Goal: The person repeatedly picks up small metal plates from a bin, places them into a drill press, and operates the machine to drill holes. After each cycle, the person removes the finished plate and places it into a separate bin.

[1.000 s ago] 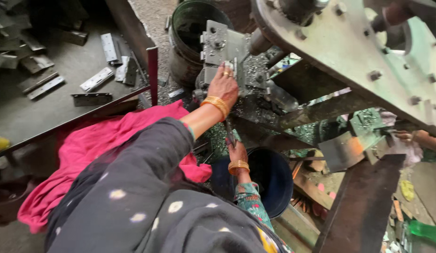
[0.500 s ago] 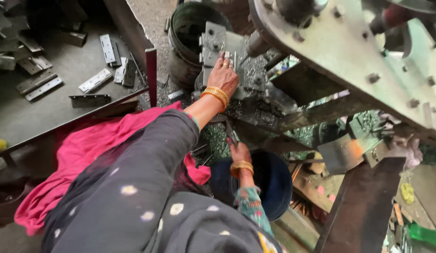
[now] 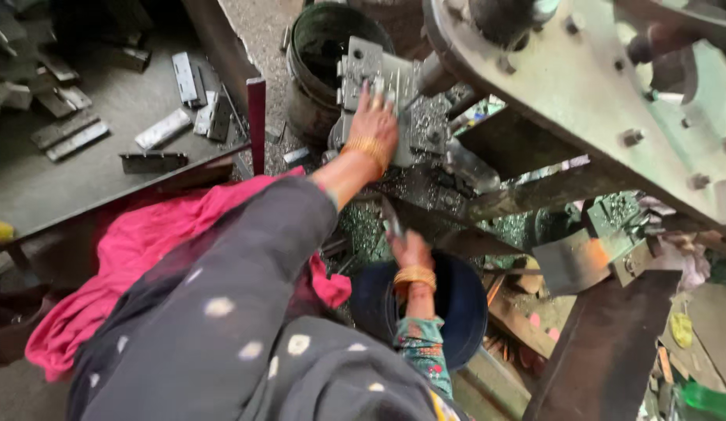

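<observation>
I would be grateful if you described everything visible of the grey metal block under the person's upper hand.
The grey metal block with bolt holes is a flat, pale steel fixture built of stacked plates, with round holes and bolt heads near its top corner. It looks worn, with metal chips lying around it. It sits tilted on the machine bed, just right of the dark round bucket. The left hand lies flat on its face, fingers spread towards its top edge.

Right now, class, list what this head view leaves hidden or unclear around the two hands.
- Left hand: fingertips blur against the grey metal block; grip unclear.
- Right hand: the thin piece it holds is blurred.
- Dark bucket: inside lost in shadow, top cut off.
- Blue tub: partly behind the forearm.
</observation>
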